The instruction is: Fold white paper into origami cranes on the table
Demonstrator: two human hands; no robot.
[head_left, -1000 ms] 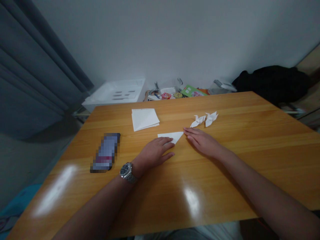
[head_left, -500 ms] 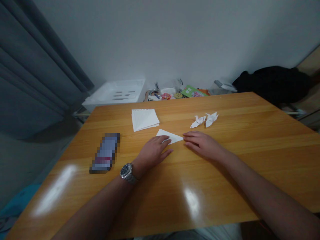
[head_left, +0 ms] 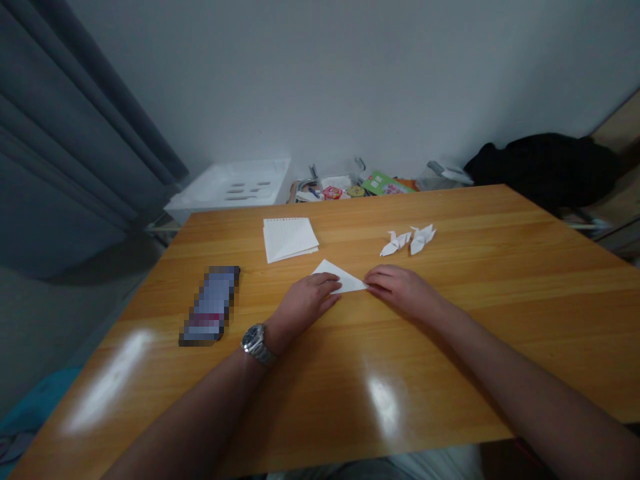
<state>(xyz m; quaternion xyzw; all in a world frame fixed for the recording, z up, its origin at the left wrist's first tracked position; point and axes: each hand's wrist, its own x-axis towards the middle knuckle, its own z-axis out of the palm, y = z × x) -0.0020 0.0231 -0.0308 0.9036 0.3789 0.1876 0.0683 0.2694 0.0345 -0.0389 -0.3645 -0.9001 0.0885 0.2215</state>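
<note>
A white sheet of paper folded into a triangle (head_left: 345, 280) lies on the wooden table (head_left: 310, 373). My left hand (head_left: 307, 300), with a metal watch (head_left: 256, 342) at its wrist, closes on the triangle's left part and hides some of it. At the pointed right corner, my right hand (head_left: 397, 287) pinches the paper between thumb and fingers. Two white folded paper cranes (head_left: 397, 243) (head_left: 423, 239) rest on the table beyond my right hand.
Lined notebook sheets (head_left: 290, 239) lie behind my left hand. A phone with a blurred screen (head_left: 211, 307) is at the left. Past the far edge stand a white plastic tray (head_left: 235, 183), a green booklet (head_left: 386, 183) and a black cloth (head_left: 545, 170).
The paper triangle has turned slightly, its right corner coming nearer to me. The fingers and thumb of my right hand have closed on that corner, and my left thumb has drawn in toward the paper.
</note>
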